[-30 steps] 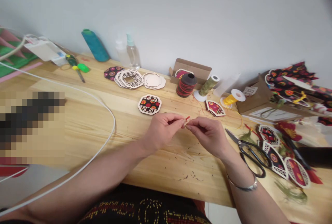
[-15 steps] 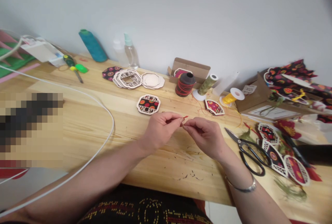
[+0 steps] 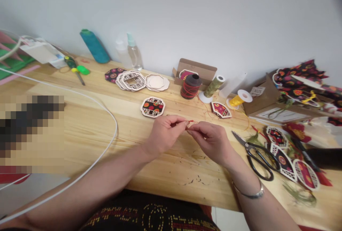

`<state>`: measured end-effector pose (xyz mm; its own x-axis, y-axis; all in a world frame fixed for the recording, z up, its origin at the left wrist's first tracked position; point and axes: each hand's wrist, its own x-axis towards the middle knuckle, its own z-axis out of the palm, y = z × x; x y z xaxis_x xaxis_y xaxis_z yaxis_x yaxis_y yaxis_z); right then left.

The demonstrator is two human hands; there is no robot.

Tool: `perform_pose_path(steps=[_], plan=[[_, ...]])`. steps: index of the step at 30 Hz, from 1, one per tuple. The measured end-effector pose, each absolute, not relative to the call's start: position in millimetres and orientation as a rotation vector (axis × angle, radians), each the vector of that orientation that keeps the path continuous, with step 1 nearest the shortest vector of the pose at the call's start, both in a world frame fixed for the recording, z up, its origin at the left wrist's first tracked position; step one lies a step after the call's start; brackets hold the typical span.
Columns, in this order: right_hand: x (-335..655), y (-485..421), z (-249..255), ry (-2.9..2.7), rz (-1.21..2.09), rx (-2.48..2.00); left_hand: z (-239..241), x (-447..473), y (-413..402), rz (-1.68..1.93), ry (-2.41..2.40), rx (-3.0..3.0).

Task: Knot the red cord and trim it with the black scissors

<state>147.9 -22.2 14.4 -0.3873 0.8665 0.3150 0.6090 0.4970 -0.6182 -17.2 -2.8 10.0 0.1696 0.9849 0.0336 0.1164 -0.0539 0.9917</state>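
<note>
My left hand [image 3: 165,134] and my right hand [image 3: 212,139] meet over the middle of the wooden table [image 3: 80,124], fingertips pinched together on a short piece of red thread [image 3: 191,121]. The thread's end pokes out between the two pinches. A thin red strand runs back toward the dark spool wound with red thread [image 3: 190,86]. A finished octagonal ornament with red patterned cloth [image 3: 153,107] lies just beyond my left hand. A fan-shaped ornament [image 3: 220,109] lies beyond my right hand.
Black scissors [image 3: 256,154] lie right of my right hand, beside several finished ornaments [image 3: 291,159]. Stacked wooden frames [image 3: 133,80], a green spool [image 3: 213,88], a yellow spool [image 3: 239,100], spray bottles [image 3: 133,52] and cardboard boxes [image 3: 269,102] line the back. A white cable [image 3: 107,106] loops at left.
Both hands have sunk slightly toward the table and stayed pinched on the red thread; the thread's tip now lies flatter between the fingertips.
</note>
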Motion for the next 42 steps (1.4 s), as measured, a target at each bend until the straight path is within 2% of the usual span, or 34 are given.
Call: perform_pose_path(steps=[3, 8, 10, 12, 18, 23, 34, 42], plan=[[150, -23, 16, -2.243, 0.409, -1.195, 7, -17, -2, 1.033, 1.144, 1.417], [155, -24, 24, -2.483, 0.0, -1.17, 0, -18, -3, 0.955, 1.068, 1.576], [157, -23, 27, -2.516, -0.045, -1.131, -1, -18, -3, 0.917, 1.028, 1.641], [158, -22, 27, -2.483, 0.036, -1.103, -1, -19, -3, 0.88, 0.997, 1.679], [162, -12, 21, -2.106, 0.569, -1.104, 0, -19, -4, 0.845, 0.932, 1.65], [161, -8, 19, -1.931, 0.788, -1.196, 4, -19, -4, 0.916, 0.946, 1.523], [149, -17, 15, -1.867, 0.688, -1.336, 5, -19, -1, 1.066, 1.071, 1.312], [142, -20, 11, -1.879, 0.617, -1.325, 5, -15, 1, 1.041, 1.105, 1.14]])
